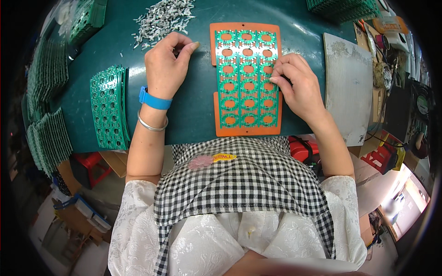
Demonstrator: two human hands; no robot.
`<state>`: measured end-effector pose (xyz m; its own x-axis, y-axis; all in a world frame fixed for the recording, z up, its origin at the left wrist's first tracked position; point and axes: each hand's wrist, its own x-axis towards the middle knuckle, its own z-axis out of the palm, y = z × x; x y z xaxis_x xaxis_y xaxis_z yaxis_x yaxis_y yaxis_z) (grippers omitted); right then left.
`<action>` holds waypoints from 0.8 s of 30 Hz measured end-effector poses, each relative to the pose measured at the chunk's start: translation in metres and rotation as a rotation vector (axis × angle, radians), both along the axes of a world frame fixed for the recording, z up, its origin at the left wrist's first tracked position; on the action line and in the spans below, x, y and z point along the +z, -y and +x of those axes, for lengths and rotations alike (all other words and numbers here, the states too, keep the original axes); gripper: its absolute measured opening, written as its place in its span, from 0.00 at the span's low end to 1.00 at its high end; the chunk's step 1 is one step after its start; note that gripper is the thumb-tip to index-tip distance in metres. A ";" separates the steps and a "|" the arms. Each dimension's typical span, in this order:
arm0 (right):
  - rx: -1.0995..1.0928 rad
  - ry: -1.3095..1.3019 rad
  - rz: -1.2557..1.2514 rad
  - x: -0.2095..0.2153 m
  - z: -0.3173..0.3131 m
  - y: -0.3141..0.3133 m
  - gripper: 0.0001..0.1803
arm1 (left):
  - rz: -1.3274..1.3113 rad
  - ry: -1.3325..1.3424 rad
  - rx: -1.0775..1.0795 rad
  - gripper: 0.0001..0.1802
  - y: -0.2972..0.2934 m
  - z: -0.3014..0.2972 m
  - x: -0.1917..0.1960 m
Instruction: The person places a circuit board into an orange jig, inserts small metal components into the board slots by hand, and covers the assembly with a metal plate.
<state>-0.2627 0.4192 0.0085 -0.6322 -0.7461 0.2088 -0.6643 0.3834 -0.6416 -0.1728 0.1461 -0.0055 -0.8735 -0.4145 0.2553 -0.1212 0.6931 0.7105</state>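
Note:
A green circuit board panel with rows of round cut-outs lies on an orange backing plate in front of me. My right hand is at the panel's right edge, thumb and forefinger pinched together over it. Whatever that pinch holds is too small to make out. Left of the panel, my left hand is closed, its thumb against the curled fingers. Its grip is hidden from view. Just beyond it spreads a heap of small silvery parts. A blue wrist strap and a silver bangle circle my left arm.
A stack of green panels stands left of my left arm, with more stacked boards along the far left. Another stack sits at the back right. A grey flat board lies right of my right hand on the green tabletop.

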 end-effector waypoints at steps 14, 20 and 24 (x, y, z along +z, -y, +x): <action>0.082 -0.169 -0.011 0.016 0.003 0.002 0.12 | 0.259 -0.125 -0.193 0.09 -0.042 0.011 0.030; 0.073 0.022 -0.320 0.034 0.014 0.031 0.12 | 0.425 -0.094 -0.377 0.14 -0.069 0.020 0.043; 0.211 0.113 -0.275 0.040 0.014 0.022 0.08 | 0.817 -0.015 -0.438 0.14 -0.063 0.025 0.035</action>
